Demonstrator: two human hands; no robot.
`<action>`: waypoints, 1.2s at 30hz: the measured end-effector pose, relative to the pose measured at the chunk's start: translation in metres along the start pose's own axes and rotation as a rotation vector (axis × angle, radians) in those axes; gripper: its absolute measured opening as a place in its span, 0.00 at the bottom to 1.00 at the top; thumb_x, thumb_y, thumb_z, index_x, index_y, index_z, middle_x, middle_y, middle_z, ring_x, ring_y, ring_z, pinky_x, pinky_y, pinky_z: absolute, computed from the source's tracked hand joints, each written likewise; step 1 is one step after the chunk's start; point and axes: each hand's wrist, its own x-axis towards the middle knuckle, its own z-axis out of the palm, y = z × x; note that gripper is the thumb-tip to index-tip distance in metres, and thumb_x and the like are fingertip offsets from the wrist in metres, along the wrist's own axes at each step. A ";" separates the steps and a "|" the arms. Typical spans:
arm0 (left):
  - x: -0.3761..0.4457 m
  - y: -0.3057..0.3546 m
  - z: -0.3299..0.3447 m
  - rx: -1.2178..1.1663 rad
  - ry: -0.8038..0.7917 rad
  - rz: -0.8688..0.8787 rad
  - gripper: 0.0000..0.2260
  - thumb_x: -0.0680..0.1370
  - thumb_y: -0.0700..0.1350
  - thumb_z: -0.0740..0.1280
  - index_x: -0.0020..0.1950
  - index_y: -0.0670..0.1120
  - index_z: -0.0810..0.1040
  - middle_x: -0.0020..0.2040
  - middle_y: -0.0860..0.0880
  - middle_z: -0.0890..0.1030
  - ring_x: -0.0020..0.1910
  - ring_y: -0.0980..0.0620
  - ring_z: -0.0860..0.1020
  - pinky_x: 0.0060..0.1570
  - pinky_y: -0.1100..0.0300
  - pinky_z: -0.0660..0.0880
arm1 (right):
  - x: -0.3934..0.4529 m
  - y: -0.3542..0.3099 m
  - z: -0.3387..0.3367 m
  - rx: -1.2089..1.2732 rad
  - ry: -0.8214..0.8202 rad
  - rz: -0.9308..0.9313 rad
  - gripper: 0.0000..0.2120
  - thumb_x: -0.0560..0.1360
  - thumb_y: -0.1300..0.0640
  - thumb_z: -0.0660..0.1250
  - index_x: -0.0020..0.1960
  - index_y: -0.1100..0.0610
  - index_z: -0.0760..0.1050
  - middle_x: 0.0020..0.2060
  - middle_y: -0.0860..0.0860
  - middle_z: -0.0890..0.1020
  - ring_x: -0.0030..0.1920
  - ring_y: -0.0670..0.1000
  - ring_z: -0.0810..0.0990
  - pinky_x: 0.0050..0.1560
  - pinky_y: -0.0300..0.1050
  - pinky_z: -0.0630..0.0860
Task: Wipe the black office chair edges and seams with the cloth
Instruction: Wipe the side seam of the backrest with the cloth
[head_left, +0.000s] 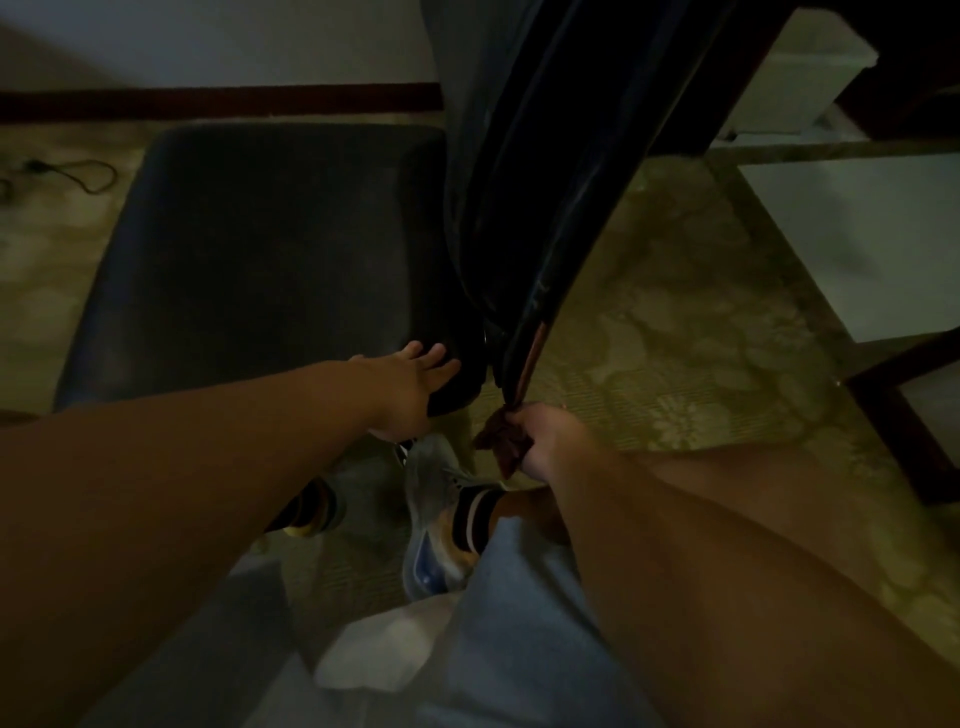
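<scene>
— Cloth (503, 441) first, since it sits nearest: is it in your grip?

— Yes. My right hand (550, 441) has its fingers (527, 451) closed around the bunched brown rag, and its top corner is pressed to the bottom of the backrest edge (535, 332), low down near the carpet (675, 322).

— How does the rag handle?

— Soft and limp, I'd judge, so it folds into a seam easily but needs pinching tight or it slides off the shiny trim.

— And your other hand?

— My left hand (410, 384) lies flat with fingers spread open, resting on the rear corner of the seat (249, 249), holding nothing, just steadying.

— Will the office chair (519, 182) stay put?

— Probably not by itself. A chair like this likely swivels or rolls, so bracing at that seat corner looks right. The backrest rises up and away from me, glossy and stiff along its edge, so I expect the rag to glide there. The seat padding should give a little under pressure.

— Anything farther back?

— A dark table (883, 78) beyond the backrest, dim and hard to make out.
</scene>
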 end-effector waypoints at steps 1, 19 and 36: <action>0.001 0.000 0.001 0.002 0.000 0.000 0.36 0.83 0.54 0.59 0.81 0.57 0.36 0.81 0.54 0.35 0.81 0.47 0.39 0.74 0.35 0.58 | -0.003 -0.001 0.001 0.026 -0.004 0.008 0.09 0.83 0.66 0.55 0.50 0.64 0.72 0.39 0.57 0.74 0.35 0.53 0.74 0.23 0.43 0.75; 0.005 0.001 0.004 -0.031 0.026 0.005 0.37 0.83 0.50 0.61 0.81 0.57 0.36 0.81 0.55 0.34 0.81 0.48 0.38 0.71 0.29 0.58 | -0.001 -0.006 0.003 0.071 0.086 -0.023 0.08 0.83 0.67 0.56 0.54 0.66 0.73 0.41 0.58 0.75 0.35 0.53 0.73 0.38 0.46 0.71; -0.001 0.010 0.003 -0.033 0.063 -0.016 0.42 0.80 0.47 0.65 0.82 0.55 0.37 0.81 0.54 0.35 0.81 0.47 0.39 0.70 0.27 0.57 | -0.010 -0.014 0.008 0.083 0.071 -0.054 0.09 0.83 0.68 0.57 0.58 0.61 0.73 0.40 0.57 0.76 0.37 0.53 0.74 0.39 0.48 0.73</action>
